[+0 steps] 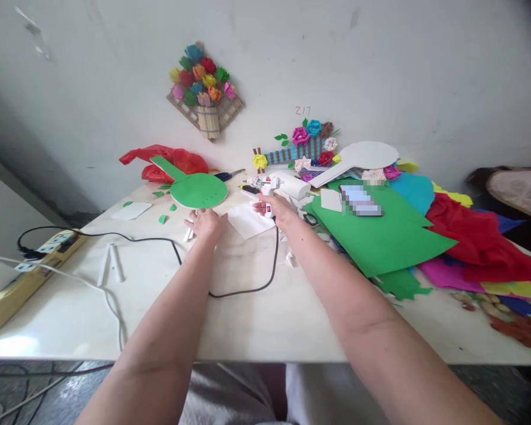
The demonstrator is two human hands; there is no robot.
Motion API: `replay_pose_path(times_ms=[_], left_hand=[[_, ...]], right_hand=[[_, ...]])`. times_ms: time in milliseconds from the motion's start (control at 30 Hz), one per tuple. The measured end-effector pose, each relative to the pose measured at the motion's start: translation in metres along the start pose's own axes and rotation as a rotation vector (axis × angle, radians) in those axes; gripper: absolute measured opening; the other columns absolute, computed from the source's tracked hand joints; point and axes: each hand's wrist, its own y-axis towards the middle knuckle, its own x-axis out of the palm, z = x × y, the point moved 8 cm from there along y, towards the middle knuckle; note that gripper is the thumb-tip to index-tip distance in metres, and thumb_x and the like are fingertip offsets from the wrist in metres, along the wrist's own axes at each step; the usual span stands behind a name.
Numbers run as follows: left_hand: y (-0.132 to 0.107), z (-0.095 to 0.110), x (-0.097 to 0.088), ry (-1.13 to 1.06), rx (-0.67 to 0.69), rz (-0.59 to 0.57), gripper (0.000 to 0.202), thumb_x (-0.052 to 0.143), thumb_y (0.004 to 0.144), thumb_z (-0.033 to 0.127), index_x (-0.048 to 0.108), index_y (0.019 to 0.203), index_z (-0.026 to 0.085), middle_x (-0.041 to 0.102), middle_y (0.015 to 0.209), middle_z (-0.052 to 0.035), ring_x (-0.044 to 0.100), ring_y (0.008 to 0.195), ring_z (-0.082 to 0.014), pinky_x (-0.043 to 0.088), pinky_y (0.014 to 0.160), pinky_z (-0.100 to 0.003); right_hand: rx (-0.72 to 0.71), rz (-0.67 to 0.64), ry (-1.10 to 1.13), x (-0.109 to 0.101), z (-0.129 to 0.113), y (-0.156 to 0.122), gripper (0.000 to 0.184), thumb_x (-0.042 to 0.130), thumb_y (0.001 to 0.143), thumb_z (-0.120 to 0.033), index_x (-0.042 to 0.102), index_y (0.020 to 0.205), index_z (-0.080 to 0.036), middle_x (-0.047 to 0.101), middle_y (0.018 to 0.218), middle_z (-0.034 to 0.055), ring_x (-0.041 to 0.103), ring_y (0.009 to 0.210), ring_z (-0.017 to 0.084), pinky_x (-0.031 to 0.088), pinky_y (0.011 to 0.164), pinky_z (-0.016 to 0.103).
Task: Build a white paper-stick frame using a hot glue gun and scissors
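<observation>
My right hand is wrapped round a white hot glue gun with a red switch, held over a white paper sheet. A black cord hangs from the gun and loops across the table. My left hand lies low on the table left of the sheet, its fingers apart. White paper sticks show by its fingertips; whether they touch is unclear. Just beyond that hand lies a green paddle-shaped cutout.
Two white sticks and a power strip are at left. Green sheets, a phone, a white paddle shape and red cloth-like material crowd the right. Scissors lie behind. A flower decoration hangs on the wall.
</observation>
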Motion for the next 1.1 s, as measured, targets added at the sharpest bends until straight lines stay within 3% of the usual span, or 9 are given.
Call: replay_pose_path(times_ms=[100, 300, 500, 667, 800, 933, 1033, 1100], left_hand=[[-0.009, 0.006, 0.005, 0.035, 0.047, -0.034, 0.054, 0.047, 0.07, 0.058, 0.066, 0.098, 0.016, 0.049, 0.124, -0.0192, 0.029, 0.123, -0.0382, 0.015, 0.101, -0.057], [-0.022, 0.021, 0.004, 0.083, 0.101, -0.002, 0.055, 0.053, 0.067, 0.054, 0.064, 0.103, 0.013, 0.047, 0.127, -0.0179, 0.028, 0.124, -0.0376, 0.012, 0.103, -0.054], [-0.022, 0.026, 0.004, 0.11, 0.087, -0.012, 0.052, 0.054, 0.067, 0.053, 0.067, 0.095, 0.012, 0.051, 0.119, -0.0206, 0.037, 0.115, -0.0382, 0.03, 0.092, -0.049], [-0.022, 0.03, 0.01, 0.042, 0.077, -0.069, 0.036, 0.054, 0.07, 0.042, 0.066, 0.089, 0.014, 0.059, 0.109, -0.0186, 0.041, 0.113, -0.0361, 0.034, 0.088, -0.046], [-0.022, 0.03, 0.008, -0.203, 0.017, -0.04, 0.024, 0.051, 0.075, 0.036, 0.063, 0.084, 0.017, 0.064, 0.097, -0.0144, 0.053, 0.103, -0.0296, 0.04, 0.082, -0.04], [-0.018, 0.026, 0.017, -0.635, -0.095, -0.06, 0.028, 0.044, 0.081, 0.037, 0.055, 0.098, 0.017, 0.065, 0.081, -0.0087, 0.063, 0.074, -0.0192, 0.047, 0.067, -0.03], [-0.017, 0.023, 0.027, -0.818, -0.167, -0.079, 0.035, 0.05, 0.078, 0.028, 0.046, 0.111, 0.017, 0.065, 0.09, -0.0073, 0.062, 0.065, -0.0152, 0.048, 0.06, -0.027], [-0.017, 0.024, 0.028, -0.808, -0.153, -0.071, 0.046, 0.054, 0.074, 0.021, 0.041, 0.118, 0.018, 0.064, 0.094, -0.0072, 0.063, 0.07, -0.0158, 0.048, 0.062, -0.027]], right_hand=[[-0.038, -0.008, 0.012, 0.003, 0.006, 0.001, 0.005, 0.059, 0.077, -0.012, 0.056, 0.081, -0.014, 0.063, 0.059, 0.0001, 0.061, 0.052, 0.01, 0.048, 0.049, 0.018], [-0.117, 0.092, 0.046, -0.009, -0.002, 0.004, 0.005, 0.06, 0.076, -0.014, 0.056, 0.079, -0.014, 0.062, 0.062, -0.0017, 0.062, 0.055, 0.01, 0.051, 0.055, 0.02], [-0.068, 0.166, -0.037, -0.022, -0.008, 0.005, 0.015, 0.059, 0.079, -0.025, 0.056, 0.09, -0.016, 0.061, 0.057, -0.0012, 0.06, 0.048, 0.011, 0.042, 0.039, 0.017], [-0.095, 0.226, -0.183, -0.035, -0.011, 0.007, 0.018, 0.061, 0.077, -0.029, 0.057, 0.089, -0.017, 0.06, 0.053, -0.0016, 0.058, 0.044, 0.011, 0.04, 0.037, 0.017], [-0.161, 0.254, -0.253, -0.04, -0.013, 0.011, 0.017, 0.064, 0.073, -0.029, 0.06, 0.083, -0.016, 0.059, 0.053, -0.0021, 0.057, 0.046, 0.009, 0.041, 0.039, 0.016], [-0.192, 0.252, -0.18, -0.04, -0.012, 0.012, 0.013, 0.064, 0.073, -0.025, 0.06, 0.08, -0.016, 0.059, 0.055, -0.0029, 0.058, 0.049, 0.008, 0.046, 0.047, 0.016], [-0.158, 0.272, -0.23, -0.038, -0.008, 0.009, 0.014, 0.064, 0.072, -0.027, 0.06, 0.08, -0.016, 0.057, 0.053, -0.0034, 0.056, 0.047, 0.009, 0.045, 0.044, 0.017], [-0.135, 0.298, -0.301, -0.037, -0.005, 0.008, 0.018, 0.064, 0.072, -0.031, 0.06, 0.081, -0.017, 0.056, 0.051, -0.0035, 0.054, 0.044, 0.009, 0.042, 0.04, 0.018]])
